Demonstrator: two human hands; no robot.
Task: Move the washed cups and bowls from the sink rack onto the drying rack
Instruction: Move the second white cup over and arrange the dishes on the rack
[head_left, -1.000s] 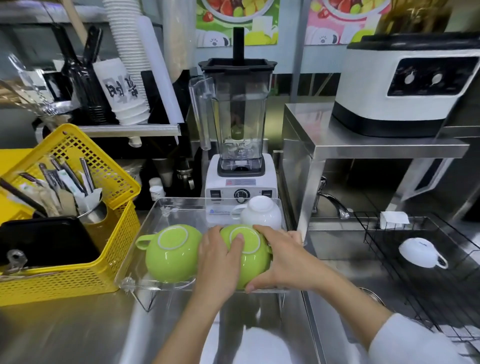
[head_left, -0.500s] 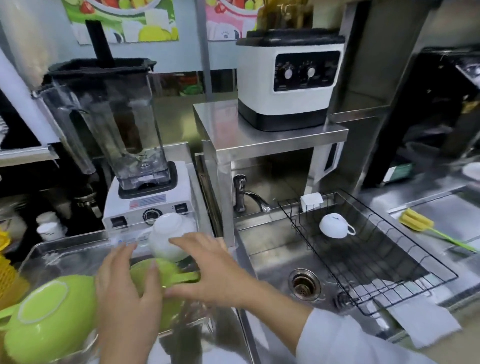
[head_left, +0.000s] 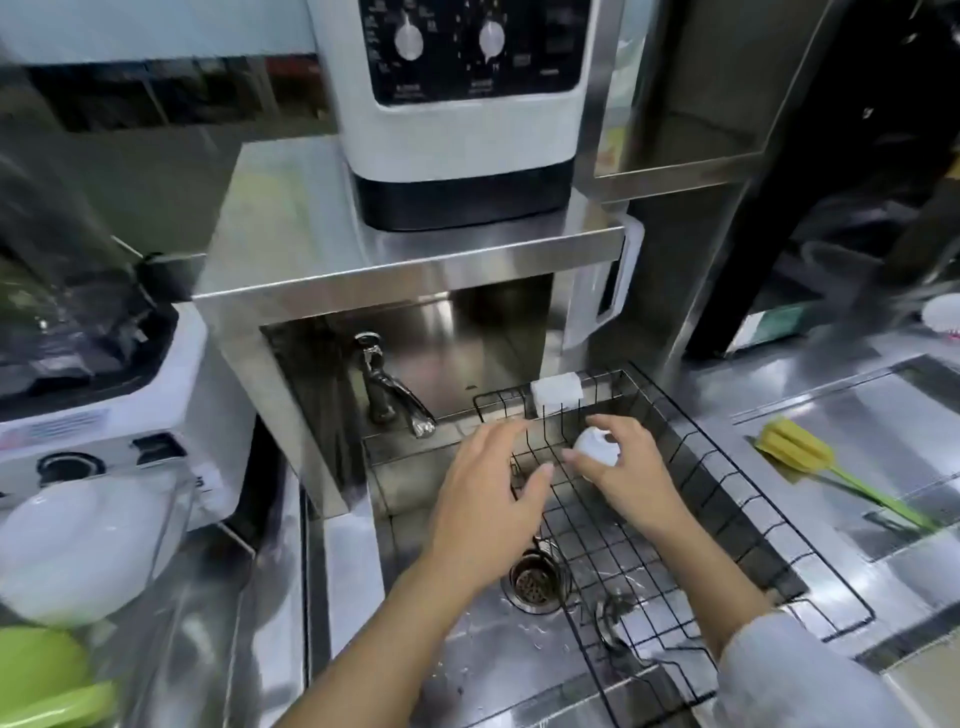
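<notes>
A small white cup lies in the black wire sink rack over the sink. My right hand curls over the cup, fingers touching it on top and on the near side. My left hand hovers open just left of the cup, fingers spread over the rack's left edge, holding nothing. At the far left, on the clear drying rack, rest an upturned white cup and part of a green bowl, both blurred.
The tap juts out under a steel shelf carrying a white machine. The drain sits below my left hand. A white sponge hangs on the rack's back rim. A yellow-green brush lies on the right counter. A blender base stands left.
My view swung right, from the drying rack to the sink. Both hands left the green bowl and moved over the sink rack; my right hand now rests on the white cup.
</notes>
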